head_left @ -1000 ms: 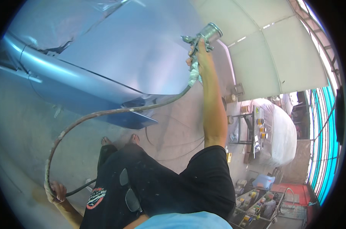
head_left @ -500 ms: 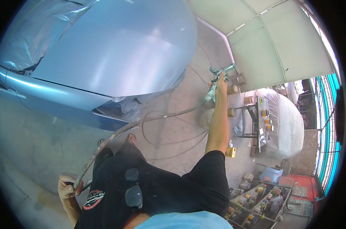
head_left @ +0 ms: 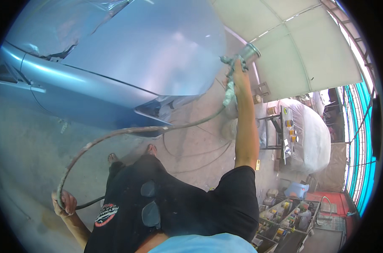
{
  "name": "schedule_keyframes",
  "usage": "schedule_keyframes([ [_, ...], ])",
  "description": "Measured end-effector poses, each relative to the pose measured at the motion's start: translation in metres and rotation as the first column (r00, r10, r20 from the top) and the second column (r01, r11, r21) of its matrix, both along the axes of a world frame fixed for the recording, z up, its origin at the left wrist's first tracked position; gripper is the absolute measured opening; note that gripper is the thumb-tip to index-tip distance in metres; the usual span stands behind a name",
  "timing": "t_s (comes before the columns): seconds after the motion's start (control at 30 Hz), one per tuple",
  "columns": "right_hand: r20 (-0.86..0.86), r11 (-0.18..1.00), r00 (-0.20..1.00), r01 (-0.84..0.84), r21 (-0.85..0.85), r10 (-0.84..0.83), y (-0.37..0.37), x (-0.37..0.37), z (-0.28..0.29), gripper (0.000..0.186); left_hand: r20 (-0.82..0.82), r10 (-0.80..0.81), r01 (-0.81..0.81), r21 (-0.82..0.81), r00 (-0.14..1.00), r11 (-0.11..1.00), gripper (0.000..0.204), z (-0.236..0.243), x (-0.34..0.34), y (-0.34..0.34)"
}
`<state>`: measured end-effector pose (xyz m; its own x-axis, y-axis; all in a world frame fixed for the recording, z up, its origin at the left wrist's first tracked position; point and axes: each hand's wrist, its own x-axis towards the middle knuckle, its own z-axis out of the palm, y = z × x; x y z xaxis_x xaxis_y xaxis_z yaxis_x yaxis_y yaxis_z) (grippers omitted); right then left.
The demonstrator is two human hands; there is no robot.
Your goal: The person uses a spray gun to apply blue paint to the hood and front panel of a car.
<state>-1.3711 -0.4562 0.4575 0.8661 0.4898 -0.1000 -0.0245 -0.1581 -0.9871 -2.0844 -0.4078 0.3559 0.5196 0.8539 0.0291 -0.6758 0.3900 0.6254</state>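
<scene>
My right hand (head_left: 240, 78), arm stretched forward, is wrapped round the handle of a paint spray gun (head_left: 251, 52) with a silvery cup. The gun is beside the front of a glossy light-blue car (head_left: 132, 63), apart from its surface. From the wrapped base of the handle an air hose (head_left: 128, 130) arcs back to the left in front of me. My left hand (head_left: 65, 203) is closed round that hose low at the left, with the hose's tail passing behind my body. Silvery plastic sheeting (head_left: 56, 25) covers the car's windscreen area.
More hose (head_left: 187, 156) lies looped on the floor. At the right stand a table (head_left: 287, 139) with several cans, a plastic-covered vehicle (head_left: 311, 139) and a rack (head_left: 284, 219) of bottles and cans. Pale panels (head_left: 292, 50) form a wall beyond the gun.
My right hand has carried the spray gun farther away and tilted it. My left hand has shifted left with the hose, which now bows in a wider arc. The view has turned slightly.
</scene>
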Motion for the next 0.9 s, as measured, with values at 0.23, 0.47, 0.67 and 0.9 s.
schedule_keyframes([
  [0.23, 0.014, 0.955, 0.959, -0.284, 0.086, 0.283, 0.122, -0.139, 0.059, 0.045, 0.201, -0.011, -0.004, 0.073, 0.979, 0.997, 0.014, -0.018, -0.120, 0.020],
  [0.47, -0.042, 0.922, 0.928, -0.362, 0.139, 0.371, 0.211, -0.249, 0.082, 0.049, 0.256, 0.086, -0.132, 0.170, 0.963, 0.977, 0.015, -0.002, -0.189, 0.019],
  [0.67, -0.131, 0.890, 0.891, -0.403, 0.214, 0.435, 0.181, -0.247, 0.072, 0.050, 0.285, 0.038, -0.101, 0.210, 0.958, 0.973, 0.016, 0.025, -0.200, 0.017],
  [0.9, -0.110, 0.976, 0.976, -0.170, 0.137, 0.186, 0.059, -0.136, 0.009, 0.053, 0.121, -0.004, 0.000, 0.035, 0.993, 0.999, 0.017, 0.009, -0.116, 0.008],
])
